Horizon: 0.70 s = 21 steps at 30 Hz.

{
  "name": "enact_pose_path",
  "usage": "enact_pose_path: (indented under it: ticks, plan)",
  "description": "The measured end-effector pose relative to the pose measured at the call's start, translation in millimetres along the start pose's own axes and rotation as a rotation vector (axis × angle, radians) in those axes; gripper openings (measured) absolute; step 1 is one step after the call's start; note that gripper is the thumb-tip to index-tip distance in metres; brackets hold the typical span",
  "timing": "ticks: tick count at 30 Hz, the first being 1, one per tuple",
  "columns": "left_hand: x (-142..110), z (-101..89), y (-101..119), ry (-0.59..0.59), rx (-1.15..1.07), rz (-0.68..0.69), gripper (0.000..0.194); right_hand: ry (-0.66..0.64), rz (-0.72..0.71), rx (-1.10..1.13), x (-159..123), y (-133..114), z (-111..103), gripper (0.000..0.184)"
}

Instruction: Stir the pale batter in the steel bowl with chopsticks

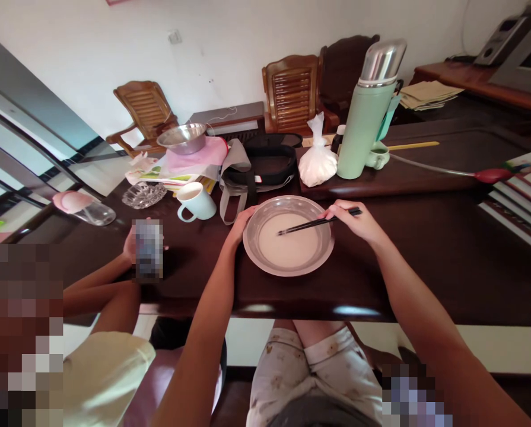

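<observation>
A shallow metal bowl (pixel 251 240) with pale, milky batter sits on the dark wooden table (pixel 425 261) right in front of me. My left hand (pixel 241 225) rests against the bowl's left rim, fingers curled on it. My right hand (pixel 356 220) is closed on a pair of black chopsticks (pixel 309 224), whose tips reach into the batter near the bowl's middle.
Behind the bowl stand a tied white plastic bag (pixel 317 160), a green thermos (pixel 366 112), a black bag (pixel 265 166), a light blue mug (pixel 196 201), a glass ashtray (pixel 144 194). Another person at my left holds a phone (pixel 148 249). Books (pixel 523 190) lie at right.
</observation>
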<state>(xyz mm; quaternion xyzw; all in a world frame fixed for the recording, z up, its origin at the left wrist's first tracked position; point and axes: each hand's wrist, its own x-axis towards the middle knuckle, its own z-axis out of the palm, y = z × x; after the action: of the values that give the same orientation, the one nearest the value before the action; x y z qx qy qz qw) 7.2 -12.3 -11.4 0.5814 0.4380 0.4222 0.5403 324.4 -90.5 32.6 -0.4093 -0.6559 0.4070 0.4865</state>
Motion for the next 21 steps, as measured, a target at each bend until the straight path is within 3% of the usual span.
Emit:
enact_pose_path:
  ticks: [4, 9, 14, 19, 21]
  plan:
    - [-0.2, 0.0, 0.0, -0.005, 0.007, -0.001, 0.047, 0.11, 0.011, 0.066, -0.4, -0.6, -3.5, 0.038]
    - [-0.4, 0.4, 1.0, 0.017, 0.027, -0.001, 0.046, -0.035, 0.013, 0.04, -0.8, -1.6, 1.0, 0.037]
    - [0.3, 0.0, -1.2, 0.005, 0.012, -0.002, 0.047, 0.089, 0.007, 0.044, -0.4, 3.4, -6.8, 0.036]
    - [0.8, -1.0, -2.5, -0.006, 0.014, -0.004, 0.047, -0.029, 0.02, 0.037, -0.7, 1.5, -2.6, 0.036]
    - [0.5, -0.6, -2.2, -0.011, 0.002, 0.0, 0.047, -0.016, -0.001, 0.014, -0.4, 1.1, -1.0, 0.034]
